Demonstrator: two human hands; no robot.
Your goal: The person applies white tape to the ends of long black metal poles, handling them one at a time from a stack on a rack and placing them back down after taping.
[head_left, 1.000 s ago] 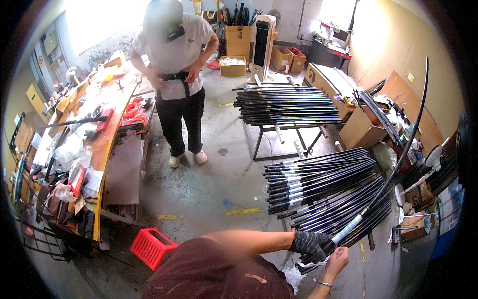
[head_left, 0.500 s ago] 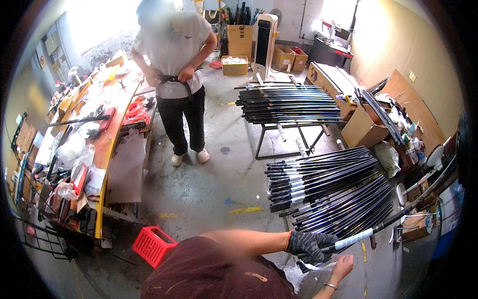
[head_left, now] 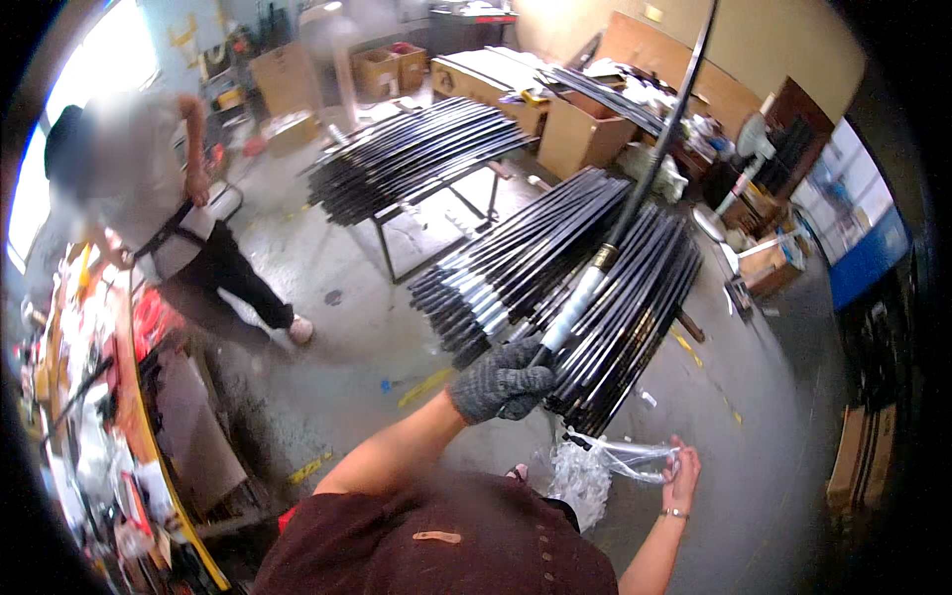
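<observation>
My left hand (head_left: 504, 381), in a dark grey knit glove, is closed around the lower part of a long black fishing rod (head_left: 647, 183). The rod slants up and away to the right, with a pale wrap (head_left: 569, 319) just above the glove. My bare right hand (head_left: 682, 478), a bracelet at its wrist, pinches the end of a clear plastic film (head_left: 635, 459). That film stretches left toward the rod's lower end; whether it is still attached there I cannot tell. A heap of crumpled clear plastic (head_left: 578, 486) lies below it.
Just beyond my hands, many black rods (head_left: 526, 268) lie fanned out, and more rods (head_left: 416, 159) rest on a metal stand behind. A person (head_left: 159, 198) stands at the left by a cluttered workbench (head_left: 149, 436). Cardboard boxes (head_left: 585, 129) stand at the back right.
My view has turned right. The rod has swung from pointing right to pointing steeply up and away. My right hand has moved apart from the left, drawing the plastic film out.
</observation>
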